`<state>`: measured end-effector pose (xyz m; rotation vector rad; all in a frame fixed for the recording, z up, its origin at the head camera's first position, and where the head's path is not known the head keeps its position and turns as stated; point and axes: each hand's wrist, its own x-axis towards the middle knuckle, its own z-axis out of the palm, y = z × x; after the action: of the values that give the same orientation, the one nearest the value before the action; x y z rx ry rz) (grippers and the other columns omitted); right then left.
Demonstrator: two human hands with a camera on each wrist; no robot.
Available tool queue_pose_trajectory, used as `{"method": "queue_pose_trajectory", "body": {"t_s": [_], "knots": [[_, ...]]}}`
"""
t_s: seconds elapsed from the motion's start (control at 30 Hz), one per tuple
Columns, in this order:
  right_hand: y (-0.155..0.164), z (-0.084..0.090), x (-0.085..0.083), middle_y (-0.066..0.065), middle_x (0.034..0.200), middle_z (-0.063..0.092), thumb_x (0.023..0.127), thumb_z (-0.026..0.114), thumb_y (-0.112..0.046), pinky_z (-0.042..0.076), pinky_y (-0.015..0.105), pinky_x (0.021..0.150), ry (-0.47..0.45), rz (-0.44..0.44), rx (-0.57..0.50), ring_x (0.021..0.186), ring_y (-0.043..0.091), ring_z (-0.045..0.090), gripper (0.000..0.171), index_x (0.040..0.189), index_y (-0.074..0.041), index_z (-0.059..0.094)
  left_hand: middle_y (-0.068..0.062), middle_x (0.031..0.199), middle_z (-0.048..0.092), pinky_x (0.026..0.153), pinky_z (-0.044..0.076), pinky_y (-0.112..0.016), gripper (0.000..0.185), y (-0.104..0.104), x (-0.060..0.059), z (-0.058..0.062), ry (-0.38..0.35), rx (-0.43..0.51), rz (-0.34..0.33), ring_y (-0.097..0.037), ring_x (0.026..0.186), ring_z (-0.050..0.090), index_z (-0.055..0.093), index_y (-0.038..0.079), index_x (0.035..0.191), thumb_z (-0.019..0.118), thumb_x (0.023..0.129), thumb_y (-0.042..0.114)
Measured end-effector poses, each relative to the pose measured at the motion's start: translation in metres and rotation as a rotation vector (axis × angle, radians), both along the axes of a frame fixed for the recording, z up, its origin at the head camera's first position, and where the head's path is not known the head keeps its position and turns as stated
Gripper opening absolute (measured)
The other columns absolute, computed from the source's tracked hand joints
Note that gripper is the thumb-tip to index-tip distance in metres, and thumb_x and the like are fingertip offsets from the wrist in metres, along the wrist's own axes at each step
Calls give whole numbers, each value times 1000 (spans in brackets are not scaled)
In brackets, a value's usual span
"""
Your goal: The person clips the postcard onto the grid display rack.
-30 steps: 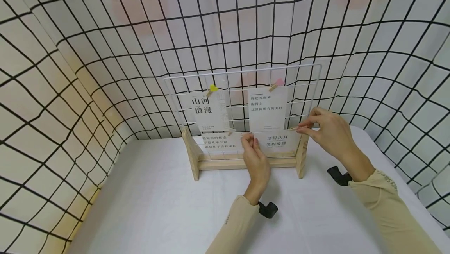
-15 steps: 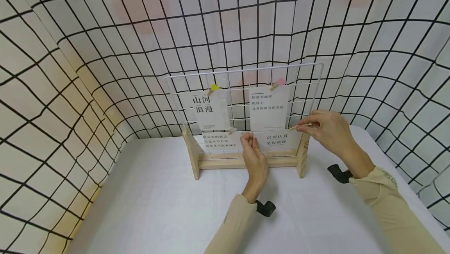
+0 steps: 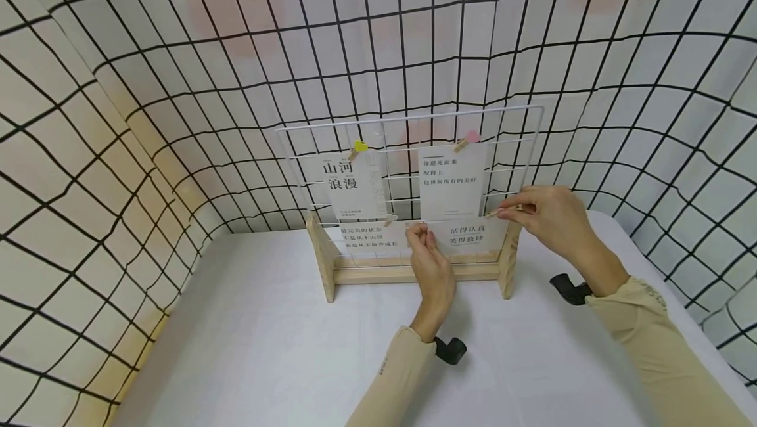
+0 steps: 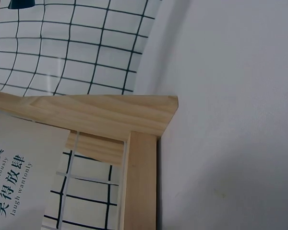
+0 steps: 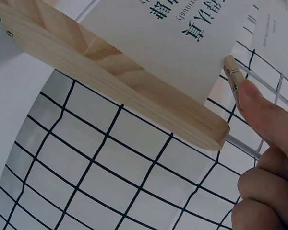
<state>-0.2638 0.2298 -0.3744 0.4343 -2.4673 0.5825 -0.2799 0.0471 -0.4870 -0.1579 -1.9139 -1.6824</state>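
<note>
My right hand (image 3: 552, 223) pinches a small wooden clothespin (image 5: 234, 74) between thumb and finger. In the right wrist view, the clothespin's tip meets the edge of a white printed card (image 5: 182, 52), close to a rack wire. With curled fingers, my left hand (image 3: 432, 269) holds that lower right card (image 3: 470, 238) near its left end, against the white wire rack (image 3: 408, 121). The rack stands upright in a wooden base (image 3: 416, 274). From the left wrist view my left fingers are out of sight; the card's end (image 4: 24, 163) shows beside the wooden upright (image 4: 101, 110).
Two upper cards (image 3: 355, 197) (image 3: 451, 194) hang from clothespins with a yellow heart (image 3: 360, 146) and a pink heart (image 3: 472, 136). A lower left card (image 3: 369, 240) hangs beside the held one. Black grid netting (image 3: 402, 46) surrounds the white table (image 3: 248, 341).
My hands stay at almost the same places, the left one shifting only slightly. The right hand keeps its pinch on the clothespin, and the cards stay where they were.
</note>
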Motion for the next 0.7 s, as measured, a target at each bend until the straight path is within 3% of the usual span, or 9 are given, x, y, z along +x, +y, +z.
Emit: {"method": "queue_pose_trajectory", "body": {"t_s": [0.3,0.43,0.7], "knots": [[-10,3,0,5,72,73,75,90,-16,40,24,50,49,-4,120,59,14,57,17,87,-6,82,-13,100,72,76,59,-32,14,1,0,1,-16,-38,75,-19,89,72,47,3,120,38,112,8],[-14,7,-1,7,74,75,78,88,-17,43,27,49,22,-7,192,57,15,58,14,84,-6,81,-13,98,72,75,59,-32,14,2,0,-1,-16,-46,103,-18,87,71,47,4,120,38,112,9],[-15,7,-4,9,77,77,80,86,-14,46,30,48,-4,-3,191,58,15,60,10,84,-6,81,-13,100,74,74,60,-35,15,4,0,0,17,-91,133,-21,87,73,48,4,120,37,112,13]]}}
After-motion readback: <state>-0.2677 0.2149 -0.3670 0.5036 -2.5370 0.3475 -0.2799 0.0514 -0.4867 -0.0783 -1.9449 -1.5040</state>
